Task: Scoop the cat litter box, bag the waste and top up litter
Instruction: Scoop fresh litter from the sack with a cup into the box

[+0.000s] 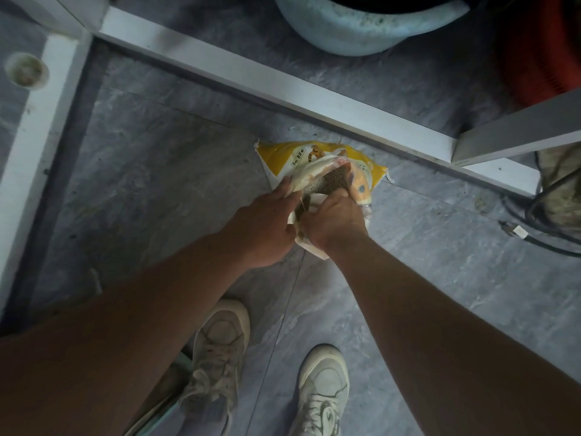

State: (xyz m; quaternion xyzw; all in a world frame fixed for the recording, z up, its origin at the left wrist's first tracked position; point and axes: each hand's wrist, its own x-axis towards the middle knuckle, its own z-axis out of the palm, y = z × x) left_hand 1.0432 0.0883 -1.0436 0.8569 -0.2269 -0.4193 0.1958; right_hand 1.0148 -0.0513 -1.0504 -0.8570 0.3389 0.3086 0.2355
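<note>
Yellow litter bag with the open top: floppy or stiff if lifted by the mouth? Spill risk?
Likely floppy: the yellow litter bag is thin printed film, creased where the left hand and right hand grip its mouth. Probably heavy for its size, since granules show right at the opening. Tilted, it could spill, as the mouth is open.

Colours and patterns before you:

- Litter bag (364, 180): your yellow and white one, with an orange tiger-striped cartoon figure and dark print on a white panel.
- Litter (330, 184) in the bag's mouth: speckled grey-brown.
- Floor (157, 171): grey, with paler marbled veining.
- Frame rails (267, 86): plain white.
- Basin (355, 29): pale blue-white, flecked with dark spots.
- Ribbed item (540, 48), top right: red-orange.
- Your shoes (323, 391): off-white, with cream laces.
- Cable (540, 215): black.
</note>
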